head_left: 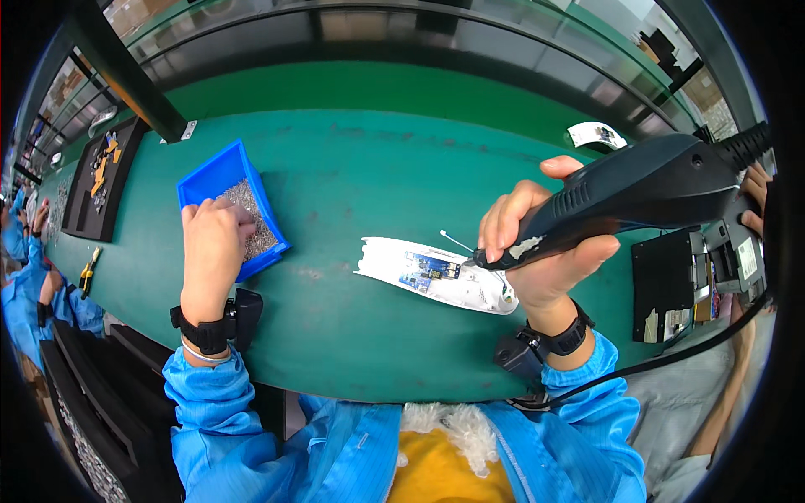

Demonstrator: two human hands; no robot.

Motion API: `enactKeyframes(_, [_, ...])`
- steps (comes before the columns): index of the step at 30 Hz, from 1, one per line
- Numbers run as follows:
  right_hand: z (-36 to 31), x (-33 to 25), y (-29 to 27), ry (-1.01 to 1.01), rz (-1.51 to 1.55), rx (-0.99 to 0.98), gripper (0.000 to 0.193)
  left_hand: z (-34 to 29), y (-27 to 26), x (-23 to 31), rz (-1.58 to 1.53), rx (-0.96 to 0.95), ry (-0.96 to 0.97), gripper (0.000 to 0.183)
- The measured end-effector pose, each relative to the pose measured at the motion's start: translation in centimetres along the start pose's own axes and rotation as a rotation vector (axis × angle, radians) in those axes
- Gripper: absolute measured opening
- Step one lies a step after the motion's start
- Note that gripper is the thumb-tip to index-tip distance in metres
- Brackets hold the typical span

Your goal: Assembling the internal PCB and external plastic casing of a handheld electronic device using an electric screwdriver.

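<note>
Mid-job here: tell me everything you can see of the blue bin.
The blue bin is open-topped, roughly rectangular and looks like plastic. It sits askew on the green bench, open side up, left of the white shell. Many small, grey, metallic-looking pieces lie inside, leaving part of the far end bare; their exact kind is too small to tell. The left hand reaches in over them, hiding part of the near-left wall; whether it touches the bin is unclear.

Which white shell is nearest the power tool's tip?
The near, central white shell, holding a blue circuit board, at the tip of the black power tool in the right hand. The other shell lies farther off, beyond the tool.
</note>
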State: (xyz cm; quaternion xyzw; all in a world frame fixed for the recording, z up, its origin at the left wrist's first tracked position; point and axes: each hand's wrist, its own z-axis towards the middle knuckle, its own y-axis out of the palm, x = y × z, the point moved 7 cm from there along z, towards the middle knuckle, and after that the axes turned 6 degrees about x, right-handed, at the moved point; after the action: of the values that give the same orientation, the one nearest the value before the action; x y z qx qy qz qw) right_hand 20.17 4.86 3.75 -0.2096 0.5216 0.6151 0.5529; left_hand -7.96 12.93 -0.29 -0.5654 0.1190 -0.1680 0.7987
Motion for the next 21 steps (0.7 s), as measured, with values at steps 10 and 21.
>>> enactKeyframes(10, [0.4,0.5,-0.1,-0.050,-0.055,-0.109,0.086,0.8,-2.2,-0.5,-0.104,0.296,-0.126,0.005])
enactKeyframes(21, [0.5,0.5,-0.2,-0.045,-0.043,-0.093,0.087,0.3,-5.2,10.0,-0.601,0.184,0.217,0.019])
